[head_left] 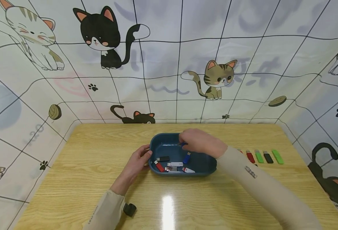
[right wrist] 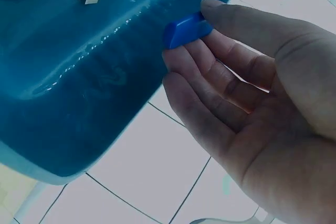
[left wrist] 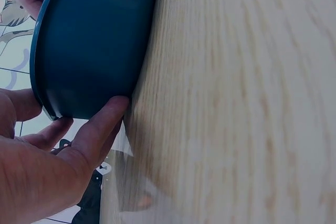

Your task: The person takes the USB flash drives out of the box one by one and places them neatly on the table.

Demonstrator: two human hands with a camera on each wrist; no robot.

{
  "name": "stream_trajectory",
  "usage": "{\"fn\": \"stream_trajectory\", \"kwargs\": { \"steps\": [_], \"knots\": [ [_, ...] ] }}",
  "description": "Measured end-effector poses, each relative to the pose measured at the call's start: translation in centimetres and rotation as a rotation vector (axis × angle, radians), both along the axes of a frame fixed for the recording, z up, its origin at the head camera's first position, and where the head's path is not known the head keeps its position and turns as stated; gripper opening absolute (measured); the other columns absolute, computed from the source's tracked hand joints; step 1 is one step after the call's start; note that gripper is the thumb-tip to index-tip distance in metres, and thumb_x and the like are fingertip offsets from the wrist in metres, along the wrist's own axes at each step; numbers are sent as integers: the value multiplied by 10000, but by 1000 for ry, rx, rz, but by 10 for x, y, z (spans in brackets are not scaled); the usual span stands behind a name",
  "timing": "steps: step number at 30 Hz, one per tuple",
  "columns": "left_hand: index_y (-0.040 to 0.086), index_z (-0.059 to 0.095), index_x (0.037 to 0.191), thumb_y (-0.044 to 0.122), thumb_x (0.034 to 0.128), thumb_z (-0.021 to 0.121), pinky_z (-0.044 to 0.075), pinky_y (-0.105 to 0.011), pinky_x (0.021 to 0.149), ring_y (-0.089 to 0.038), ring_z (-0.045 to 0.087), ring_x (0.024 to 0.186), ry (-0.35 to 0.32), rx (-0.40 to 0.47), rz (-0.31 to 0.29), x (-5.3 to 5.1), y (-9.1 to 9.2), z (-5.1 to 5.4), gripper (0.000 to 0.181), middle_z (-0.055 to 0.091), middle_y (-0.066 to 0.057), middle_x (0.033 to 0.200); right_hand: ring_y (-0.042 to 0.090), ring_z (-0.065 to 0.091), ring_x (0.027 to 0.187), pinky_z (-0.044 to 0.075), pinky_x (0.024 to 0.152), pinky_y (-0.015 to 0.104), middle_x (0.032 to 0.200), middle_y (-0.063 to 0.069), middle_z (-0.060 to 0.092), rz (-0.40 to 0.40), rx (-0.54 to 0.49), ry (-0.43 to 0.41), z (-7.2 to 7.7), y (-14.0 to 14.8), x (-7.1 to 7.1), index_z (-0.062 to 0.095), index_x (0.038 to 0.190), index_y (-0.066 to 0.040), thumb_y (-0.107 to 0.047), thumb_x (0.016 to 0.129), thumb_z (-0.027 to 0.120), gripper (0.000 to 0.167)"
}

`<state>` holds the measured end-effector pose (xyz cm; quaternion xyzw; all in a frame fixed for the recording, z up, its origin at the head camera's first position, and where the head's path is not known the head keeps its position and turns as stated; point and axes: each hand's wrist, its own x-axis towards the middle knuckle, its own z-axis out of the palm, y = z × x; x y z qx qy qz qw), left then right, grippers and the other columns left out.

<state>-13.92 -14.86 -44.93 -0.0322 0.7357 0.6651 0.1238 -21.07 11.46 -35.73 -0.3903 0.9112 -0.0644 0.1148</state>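
Observation:
A blue bin (head_left: pixel 183 174) holds several USB sticks, among them a black one (head_left: pixel 164 158), a red one (head_left: pixel 159 166), white ones and a blue one (head_left: pixel 187 157). My right hand (head_left: pixel 199 140) is over the bin's far side; in the right wrist view its thumb and fingers pinch a blue USB stick (right wrist: pixel 186 30). At the bin's left end, my left hand (head_left: pixel 137 161) touches the wall; in the left wrist view the fingers (left wrist: pixel 100 127) lie against the bin's outside (left wrist: pixel 94 45), thumb at the rim.
Right of the bin, partly behind my right sleeve, a row of USB sticks lies on the wooden table (head_left: pixel 94 166): red (head_left: pixel 250 157), green (head_left: pixel 259 156), black (head_left: pixel 268 157) and green (head_left: pixel 278 157). A cat-patterned cloth (head_left: pixel 163 64) stands behind the table.

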Motion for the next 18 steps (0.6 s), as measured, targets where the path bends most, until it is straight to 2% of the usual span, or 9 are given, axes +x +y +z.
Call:
{"fn": "stream_trajectory", "kwargs": {
  "steps": [6, 11, 18],
  "knots": [
    [-1, 443, 1525, 162, 1106, 491, 600, -469, 889, -391, 628, 1191, 6, 31, -8, 0, 1, -1, 453, 499, -264, 1480, 122, 587, 821, 554, 790, 340, 1024, 46, 696, -41, -78, -34, 7, 12, 7, 732, 1099, -39, -147, 968, 744, 171],
    [2, 436, 1530, 172, 1107, 488, 591, -485, 910, -398, 619, 1201, 1, 28, -15, 0, 1, -1, 458, 494, -266, 1483, 138, 604, 846, 557, 792, 338, 1006, 36, 688, -80, -117, -1, 4, 25, 13, 726, 1098, -39, -157, 967, 748, 178],
    [10, 430, 1535, 181, 1111, 486, 596, -466, 902, -382, 624, 1179, 1, 14, -18, 0, -1, -1, 461, 505, -266, 1464, 148, 595, 831, 555, 772, 350, 969, 17, 681, -184, -184, -17, 2, 42, 23, 724, 1104, -41, -173, 962, 756, 197]
  ]
}}
